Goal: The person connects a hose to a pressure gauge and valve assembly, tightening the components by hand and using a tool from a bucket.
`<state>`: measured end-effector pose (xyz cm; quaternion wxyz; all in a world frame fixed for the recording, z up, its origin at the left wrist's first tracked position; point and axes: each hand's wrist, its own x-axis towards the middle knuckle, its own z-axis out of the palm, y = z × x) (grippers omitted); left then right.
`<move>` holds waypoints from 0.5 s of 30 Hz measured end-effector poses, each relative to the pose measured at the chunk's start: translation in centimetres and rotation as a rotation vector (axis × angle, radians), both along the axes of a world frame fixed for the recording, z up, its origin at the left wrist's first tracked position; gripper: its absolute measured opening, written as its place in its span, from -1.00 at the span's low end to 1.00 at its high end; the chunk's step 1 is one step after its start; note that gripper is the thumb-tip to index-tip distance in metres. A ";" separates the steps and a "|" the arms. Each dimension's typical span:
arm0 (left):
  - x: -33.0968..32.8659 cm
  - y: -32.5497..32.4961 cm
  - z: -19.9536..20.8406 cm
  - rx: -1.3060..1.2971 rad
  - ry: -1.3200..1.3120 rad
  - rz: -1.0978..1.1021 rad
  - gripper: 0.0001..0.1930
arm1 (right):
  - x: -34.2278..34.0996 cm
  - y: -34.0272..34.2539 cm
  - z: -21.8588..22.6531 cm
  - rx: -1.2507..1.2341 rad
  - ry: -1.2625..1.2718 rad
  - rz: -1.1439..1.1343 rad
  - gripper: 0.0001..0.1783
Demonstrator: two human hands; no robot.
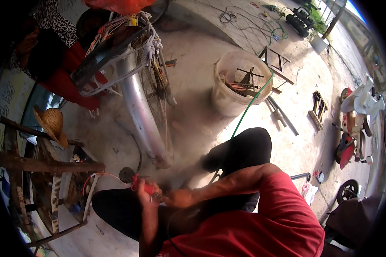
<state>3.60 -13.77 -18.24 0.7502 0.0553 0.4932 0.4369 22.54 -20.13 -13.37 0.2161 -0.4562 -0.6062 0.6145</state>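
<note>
In front of my lap, my left hand [147,200] is closed around a red hand tool [146,187] whose exact kind I cannot tell. Beside its far end is a dark, round, disc-like part [127,174]; whether the two are joined does not show. A thin orange cord [99,173] runs leftward from near the tool. My right hand [178,198] is closed right beside the left one, at the tool's near end, and what its fingers grip is hidden. Ahead stands a bicycle with a silver rear mudguard [135,107] and a cord-wrapped rack [111,70].
A rusty metal frame [51,165] with a straw hat [51,124] stands left. Another person in red trousers [73,81] sits behind the bicycle. A white bucket of tools [236,98] stands ahead right, crossed by a green hose [245,112]. Metal bars [283,115] lie beyond.
</note>
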 end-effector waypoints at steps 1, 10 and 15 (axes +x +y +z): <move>0.0 0.0 -0.1 -0.030 0.021 0.001 -0.61 | 0.0 0.0 -0.4 -0.002 0.005 0.020 -0.44; 0.3 -0.7 -0.5 -0.043 0.269 0.157 -0.81 | 1.4 0.5 1.6 -0.039 -0.206 0.246 -0.40; -1.3 -0.3 -3.8 -0.091 0.298 0.005 -0.84 | 1.1 1.5 -1.1 0.016 -0.204 0.362 -0.42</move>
